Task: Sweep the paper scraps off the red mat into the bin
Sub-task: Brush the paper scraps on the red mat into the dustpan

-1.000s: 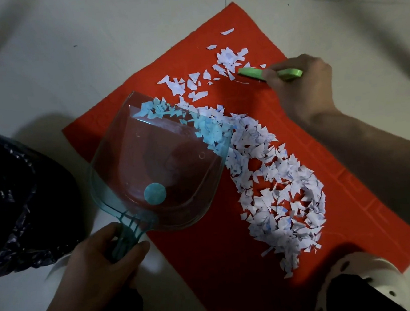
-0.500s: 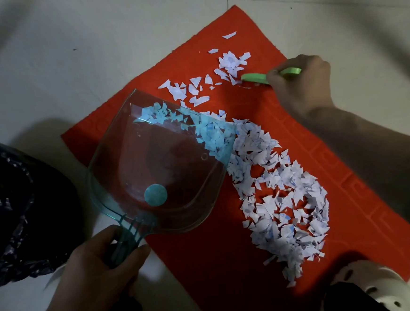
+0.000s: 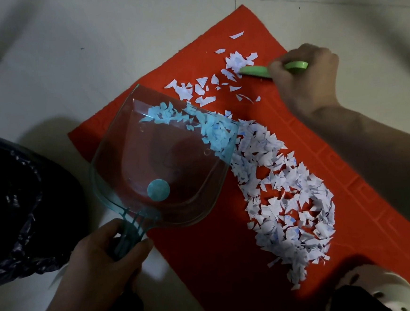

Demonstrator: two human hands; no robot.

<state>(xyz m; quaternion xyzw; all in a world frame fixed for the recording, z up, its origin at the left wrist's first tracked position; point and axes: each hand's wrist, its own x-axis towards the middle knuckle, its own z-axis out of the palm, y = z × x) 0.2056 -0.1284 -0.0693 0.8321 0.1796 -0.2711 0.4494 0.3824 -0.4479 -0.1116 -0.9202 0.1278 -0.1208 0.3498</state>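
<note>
Slightly leftward the right hand (image 3: 308, 78), fingers (image 3: 277, 70) curled round the green brush (image 3: 253, 71), has pushed into the upper paper scraps (image 3: 237, 60) on the red mat (image 3: 206, 253), probably starting their sweep toward the dustpan (image 3: 166, 173) gripped by the left hand (image 3: 101, 256).

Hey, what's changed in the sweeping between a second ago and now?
Very little. The right hand nudged the green brush slightly left, so its tip now meets the small cluster of scraps at the far end of the red mat. Neither grip changed: the left hand keeps holding the dustpan, with its lip against the big scrap pile. The bin is unmoved.
</note>
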